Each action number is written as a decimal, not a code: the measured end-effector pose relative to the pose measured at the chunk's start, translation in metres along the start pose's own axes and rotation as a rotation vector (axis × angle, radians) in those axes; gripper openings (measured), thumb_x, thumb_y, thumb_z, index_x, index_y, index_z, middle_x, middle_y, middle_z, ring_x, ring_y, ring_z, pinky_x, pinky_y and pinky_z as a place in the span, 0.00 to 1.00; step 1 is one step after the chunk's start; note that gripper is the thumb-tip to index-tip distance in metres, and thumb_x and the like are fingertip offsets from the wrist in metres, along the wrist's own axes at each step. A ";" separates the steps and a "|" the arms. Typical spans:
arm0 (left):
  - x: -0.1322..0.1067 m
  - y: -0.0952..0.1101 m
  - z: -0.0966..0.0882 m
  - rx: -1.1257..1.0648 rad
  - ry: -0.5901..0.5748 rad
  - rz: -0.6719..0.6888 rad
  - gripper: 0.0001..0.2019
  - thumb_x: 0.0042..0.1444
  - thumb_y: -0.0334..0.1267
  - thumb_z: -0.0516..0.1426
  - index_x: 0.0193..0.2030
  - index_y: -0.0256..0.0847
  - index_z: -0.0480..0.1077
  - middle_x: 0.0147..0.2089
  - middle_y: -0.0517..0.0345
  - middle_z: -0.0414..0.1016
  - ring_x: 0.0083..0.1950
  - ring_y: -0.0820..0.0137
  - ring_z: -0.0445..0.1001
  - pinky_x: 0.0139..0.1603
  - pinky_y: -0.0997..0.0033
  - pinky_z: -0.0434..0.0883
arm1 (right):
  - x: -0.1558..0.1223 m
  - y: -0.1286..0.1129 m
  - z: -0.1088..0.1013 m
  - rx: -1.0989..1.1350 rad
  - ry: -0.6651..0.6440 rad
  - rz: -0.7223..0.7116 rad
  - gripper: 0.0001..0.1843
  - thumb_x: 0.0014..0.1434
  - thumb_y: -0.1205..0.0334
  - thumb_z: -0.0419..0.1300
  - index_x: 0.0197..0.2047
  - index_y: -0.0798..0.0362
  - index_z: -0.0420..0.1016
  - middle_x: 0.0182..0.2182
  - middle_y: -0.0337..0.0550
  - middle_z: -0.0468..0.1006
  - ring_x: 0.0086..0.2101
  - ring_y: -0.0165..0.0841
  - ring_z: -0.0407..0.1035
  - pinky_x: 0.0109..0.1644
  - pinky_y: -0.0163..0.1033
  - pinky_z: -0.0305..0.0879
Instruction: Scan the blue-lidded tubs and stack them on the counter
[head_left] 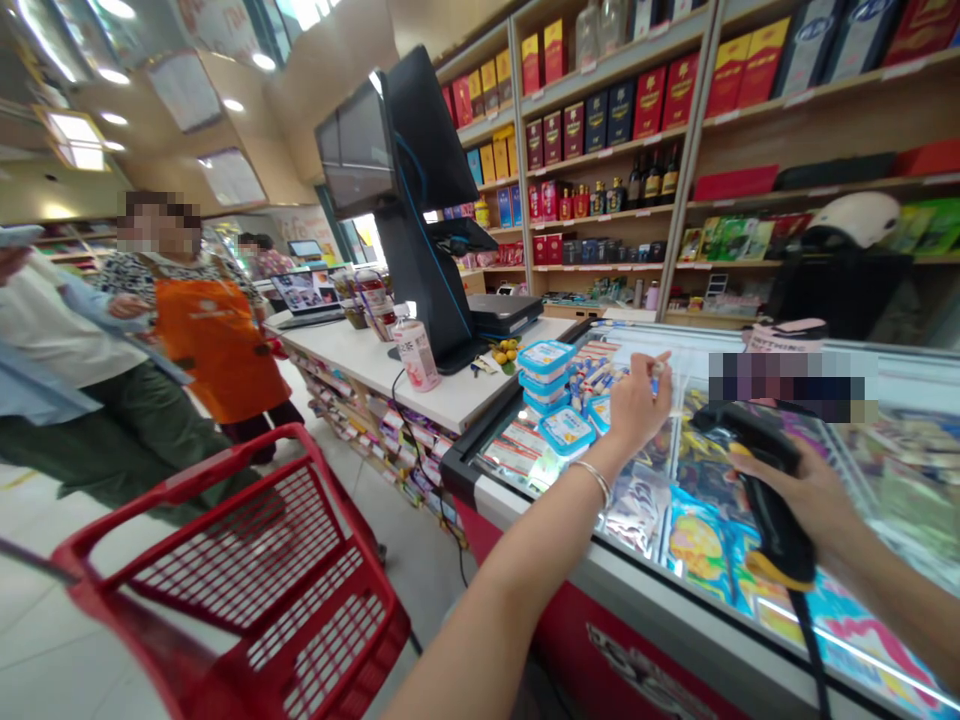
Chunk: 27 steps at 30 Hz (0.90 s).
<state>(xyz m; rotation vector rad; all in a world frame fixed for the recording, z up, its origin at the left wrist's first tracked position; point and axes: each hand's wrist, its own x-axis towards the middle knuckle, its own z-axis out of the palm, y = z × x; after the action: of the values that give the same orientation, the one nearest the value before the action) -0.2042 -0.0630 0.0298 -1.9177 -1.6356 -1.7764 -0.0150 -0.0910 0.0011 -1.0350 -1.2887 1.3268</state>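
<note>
Right hand (806,490): wrapped round the handle of a black scanner (780,530), raised over the freezer (637,590); grip probably chosen to keep the scanner's head free to point.
Scanner cord (808,640): hangs from the handle down toward the freezer's near edge; free of the fingers.
Left hand (641,400): above the freezer's glass, fingers drawn together; cannot tell whether something small is pinched there.
Small packets (592,378): blue and white, heaped on the freezer glass next to the left hand; seemingly kept together, in easy reach.
Tub stack (546,375): blue-lidded tubs piled at the freezer's tabletop end; flat lids likely let them sit stably.
Single tub (566,430): lies flat on the freezer glass, just before the stack, lid up.
Frozen bags (697,540): inside the freezer, under the glass, which seems to double as a work surface.
Tabletop (465,390): white, adjoining the freezer's left end; carries a pink-labelled bottle (416,355), yellow fruit (504,350) and the till (420,230).
Red cart (199,480): on the floor, left of the freezer.
Person in orange apron (199,340): beyond the cart, well apart from the freezer.
Shelves (694,150): behind the freezer, boxes upright, presumably for display.
</note>
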 end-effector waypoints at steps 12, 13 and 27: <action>0.000 -0.003 0.002 0.046 0.059 0.073 0.06 0.65 0.39 0.51 0.47 0.46 0.57 0.50 0.54 0.80 0.43 0.69 0.80 0.42 0.70 0.75 | 0.003 0.005 -0.001 0.009 0.022 -0.021 0.36 0.34 0.54 0.77 0.45 0.47 0.66 0.22 0.41 0.78 0.15 0.38 0.68 0.15 0.38 0.64; 0.000 -0.003 0.002 0.045 0.060 0.075 0.06 0.65 0.39 0.51 0.47 0.46 0.57 0.50 0.55 0.79 0.43 0.69 0.80 0.42 0.70 0.75 | 0.003 0.005 -0.001 0.008 0.022 -0.019 0.36 0.33 0.53 0.77 0.45 0.47 0.66 0.22 0.41 0.78 0.15 0.38 0.68 0.15 0.38 0.64; 0.007 -0.005 -0.010 0.300 -0.051 0.405 0.08 0.65 0.39 0.52 0.44 0.42 0.71 0.52 0.52 0.76 0.53 0.67 0.73 0.54 0.66 0.71 | 0.001 -0.037 -0.009 0.179 0.129 -0.208 0.38 0.21 0.56 0.80 0.38 0.47 0.68 0.20 0.41 0.75 0.12 0.38 0.66 0.10 0.39 0.63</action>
<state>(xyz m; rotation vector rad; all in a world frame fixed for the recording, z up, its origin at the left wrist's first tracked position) -0.2163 -0.0631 0.0356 -1.9840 -1.3120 -1.2625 -0.0032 -0.0897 0.0375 -0.8249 -1.1269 1.1745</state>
